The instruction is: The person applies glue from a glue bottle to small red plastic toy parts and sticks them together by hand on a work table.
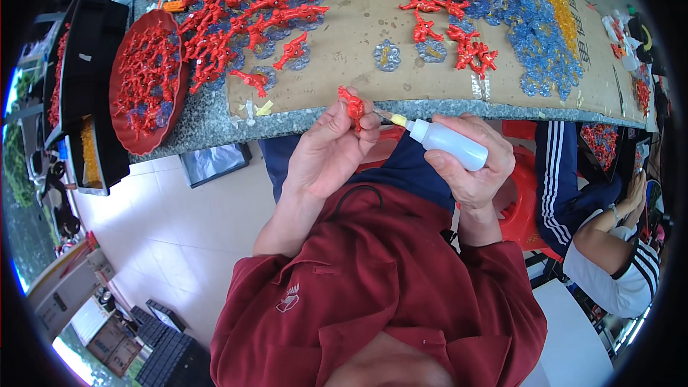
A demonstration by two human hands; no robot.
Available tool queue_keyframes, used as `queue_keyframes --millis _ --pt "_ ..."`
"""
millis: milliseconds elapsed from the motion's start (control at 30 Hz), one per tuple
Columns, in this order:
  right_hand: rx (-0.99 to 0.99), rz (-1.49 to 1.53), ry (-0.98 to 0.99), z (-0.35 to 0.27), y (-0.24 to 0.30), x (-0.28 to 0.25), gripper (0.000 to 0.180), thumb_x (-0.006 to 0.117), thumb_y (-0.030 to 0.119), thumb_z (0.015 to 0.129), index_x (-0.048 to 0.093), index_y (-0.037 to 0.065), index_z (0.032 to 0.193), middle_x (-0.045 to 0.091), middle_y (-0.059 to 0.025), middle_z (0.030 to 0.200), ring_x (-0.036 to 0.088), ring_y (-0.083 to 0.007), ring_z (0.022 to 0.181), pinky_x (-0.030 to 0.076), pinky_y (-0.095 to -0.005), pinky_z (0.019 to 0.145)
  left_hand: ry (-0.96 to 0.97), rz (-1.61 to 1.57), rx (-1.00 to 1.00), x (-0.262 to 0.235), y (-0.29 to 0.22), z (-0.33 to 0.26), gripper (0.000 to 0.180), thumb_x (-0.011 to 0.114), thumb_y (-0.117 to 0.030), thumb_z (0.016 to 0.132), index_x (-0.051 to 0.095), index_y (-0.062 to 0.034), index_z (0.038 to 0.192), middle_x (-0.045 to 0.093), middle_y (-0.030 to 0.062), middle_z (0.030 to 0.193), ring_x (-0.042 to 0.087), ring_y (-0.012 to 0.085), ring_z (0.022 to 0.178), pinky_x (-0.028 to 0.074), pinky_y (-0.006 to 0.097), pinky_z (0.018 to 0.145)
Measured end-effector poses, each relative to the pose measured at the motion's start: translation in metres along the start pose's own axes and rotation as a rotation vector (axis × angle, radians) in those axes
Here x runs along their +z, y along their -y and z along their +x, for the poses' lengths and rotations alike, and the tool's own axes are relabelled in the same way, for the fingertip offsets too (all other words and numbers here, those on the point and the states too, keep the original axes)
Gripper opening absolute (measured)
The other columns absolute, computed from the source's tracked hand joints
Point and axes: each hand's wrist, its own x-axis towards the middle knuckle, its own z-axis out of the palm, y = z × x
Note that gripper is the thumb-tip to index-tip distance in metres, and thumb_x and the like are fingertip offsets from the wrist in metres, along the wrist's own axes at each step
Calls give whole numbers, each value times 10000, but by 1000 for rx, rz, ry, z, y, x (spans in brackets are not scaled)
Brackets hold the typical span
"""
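From my feed: left hand (326,150) pinches one red plastic coral piece (352,106) between thumb & fingertips, held just off the near edge of the stone table (208,125). Right hand (473,165) is wrapped around a small white squeeze bottle (453,145), nozzle tip aimed at the base of the piece, almost touching; can't tell if any glue is out.

Progress, my read: well underway. Lots of red corals already stand on clear blue-ish bases on the cardboard sheet (358,36), esp. far left & centre-right. A red tray (122,64) at left holds more. Left to do: a big patch of bare blue bases (548,43) at right, plus a few bare ones near the middle. So approx. halfway, maybe less.

Another person's arm (609,236) sits at the right, apart from this work.
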Motion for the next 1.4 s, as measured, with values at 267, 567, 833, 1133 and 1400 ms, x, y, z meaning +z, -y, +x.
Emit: queue_keyframes --millis 267,567,833,1133,1400 --pt "0 -29 13 0 -4 5 342 778 108 613 648 -33 896 569 -82 606 522 -145 493 380 -243 440 -52 3 -29 5 3 0 199 539 -117 872 506 -8 1035 507 92 958 481 166 849 429 260 770" --pt "34 -23 26 1 0 2 329 773 102 612 650 -27 888 572 -85 603 546 -151 505 398 -248 447 6 69 -12 -1 3 2 224 519 -129 888 505 -23 1085 517 94 958 490 161 838 429 267 801" --pt "46 -26 78 2 2 2 316 769 93 612 649 -26 879 596 -95 625 567 -158 514 410 -245 456 -29 108 -11 -7 3 3 241 506 -137 898 504 -31 1114 541 97 972 513 150 832 439 266 809" --pt "300 154 -116 5 -11 6 308 719 18 670 615 -24 956 638 -90 848 599 -117 729 464 -224 663 -1 105 -24 -5 1 2 219 512 -136 894 517 -39 1091 517 75 958 473 146 802 418 257 762" --pt "184 -180 -81 12 -40 31 315 710 8 669 616 17 969 620 -81 899 573 -165 801 446 -256 718 -31 154 8 -4 -1 0 220 518 -148 892 508 -50 1089 497 64 944 451 139 776 382 243 678"
